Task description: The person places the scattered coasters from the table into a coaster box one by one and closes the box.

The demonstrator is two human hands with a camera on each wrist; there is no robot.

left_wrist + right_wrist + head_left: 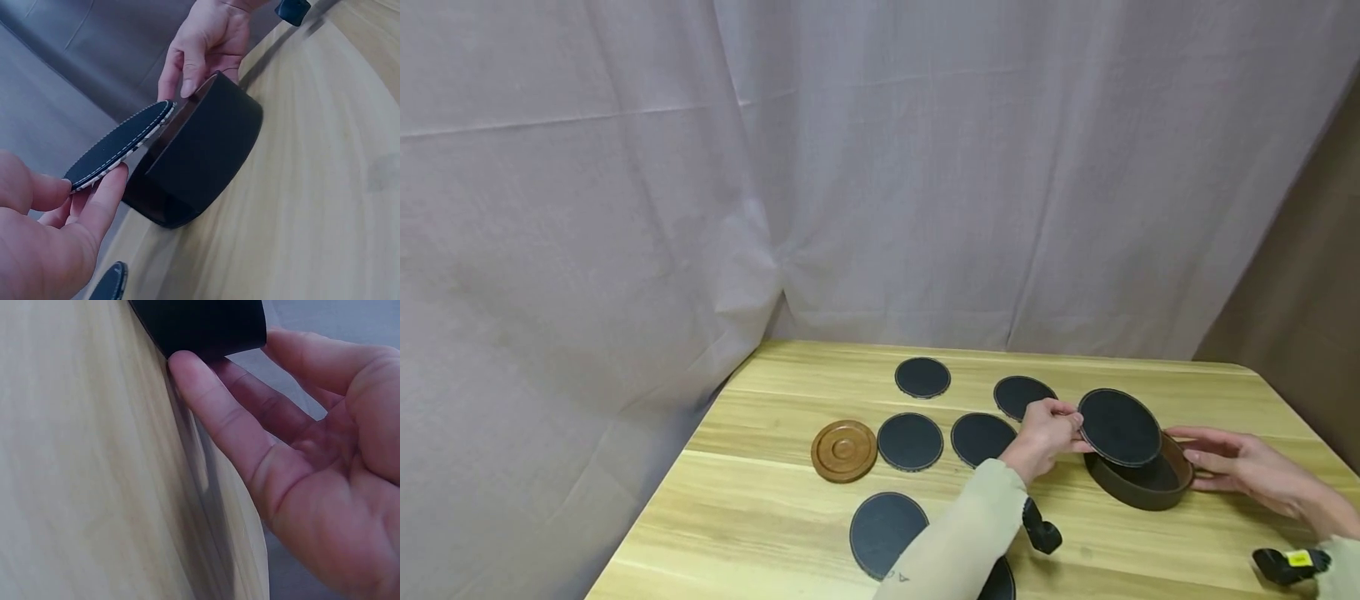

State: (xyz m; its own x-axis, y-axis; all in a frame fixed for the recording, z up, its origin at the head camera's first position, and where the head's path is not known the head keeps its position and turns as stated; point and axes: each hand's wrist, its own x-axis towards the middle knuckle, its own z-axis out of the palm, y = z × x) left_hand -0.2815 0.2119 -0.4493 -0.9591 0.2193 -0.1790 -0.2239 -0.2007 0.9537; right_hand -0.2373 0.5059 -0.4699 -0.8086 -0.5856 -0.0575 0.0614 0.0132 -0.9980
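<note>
Between thumb and fingers, my left hand [1047,435] pinches a round black coaster [1120,427] by its left edge. That coaster is held tilted over a dark round coaster holder [1138,496], whose brown inner wall shows at the right and whose inside is partly hidden. In the left wrist view, the coaster [119,147] has white stitching and a patterned pale underside. My right hand [1251,468] grips the right side of the holder, thumb at the rim. Close up in the right wrist view, fingertips [190,369] touch the holder's wall [206,328] low down.
Several more black coasters, such as one at the back [922,377] and one nearer the front [887,533], lie spread on the wooden table [737,517]. A brown wooden disc with ring grooves [844,451] lies at the left. Behind hangs a grey curtain [887,183].
</note>
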